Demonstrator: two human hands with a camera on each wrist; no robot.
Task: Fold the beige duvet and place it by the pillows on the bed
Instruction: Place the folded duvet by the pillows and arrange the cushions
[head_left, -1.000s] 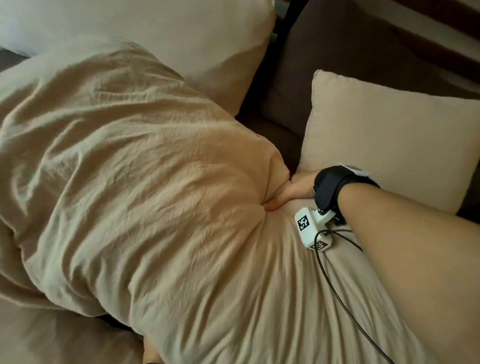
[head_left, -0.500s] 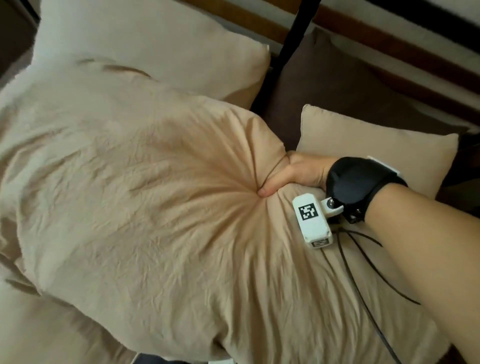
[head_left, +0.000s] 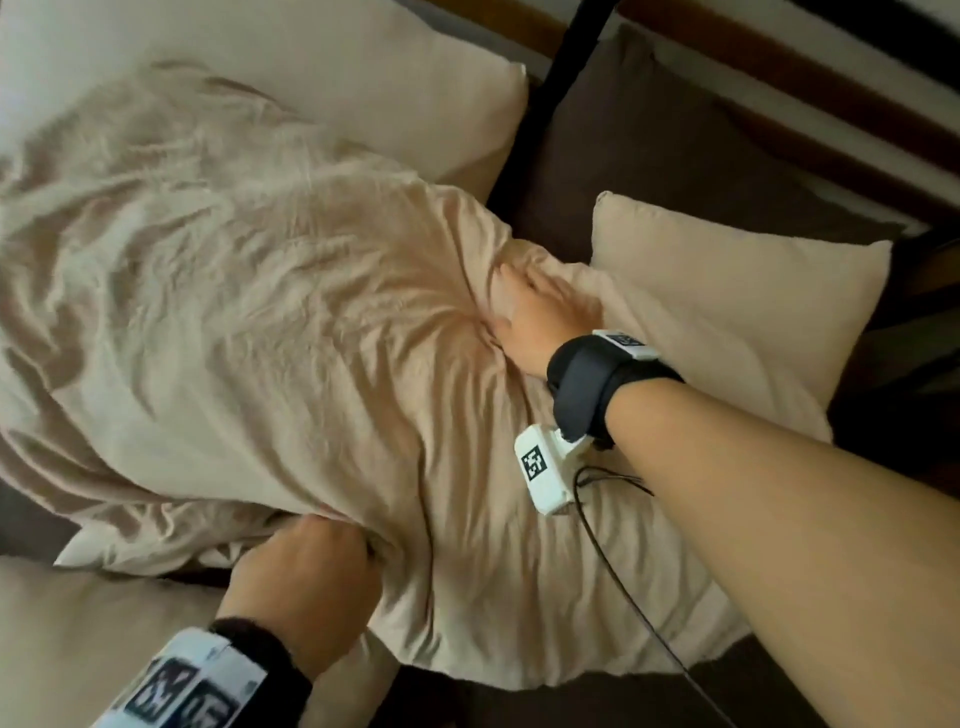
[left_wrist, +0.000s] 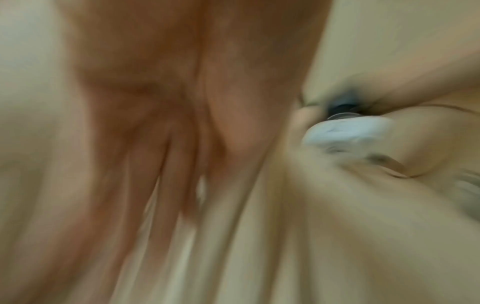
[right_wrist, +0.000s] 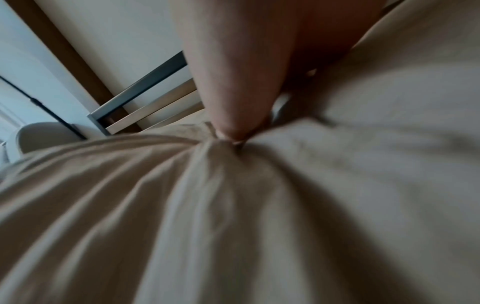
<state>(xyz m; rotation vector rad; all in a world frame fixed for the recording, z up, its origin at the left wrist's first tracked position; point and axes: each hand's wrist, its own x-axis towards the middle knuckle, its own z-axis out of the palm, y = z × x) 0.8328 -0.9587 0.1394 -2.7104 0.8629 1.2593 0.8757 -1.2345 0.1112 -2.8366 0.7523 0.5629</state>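
Duvet bundle lowered onto the bed beside the pillows

The beige duvet (head_left: 270, 374) now lies flatter than half a second ago, against the large pillow (head_left: 363, 88) and small pillow (head_left: 737, 301). The right hand (head_left: 540, 325), which gripped a gather before, now lies blurred on the fabric; its grip cannot be told. The left hand (head_left: 306, 587) has come into view, fingers curled into the near edge.

Black wrist straps (head_left: 587, 387) carry white tagged cameras (head_left: 543, 470), cabled.
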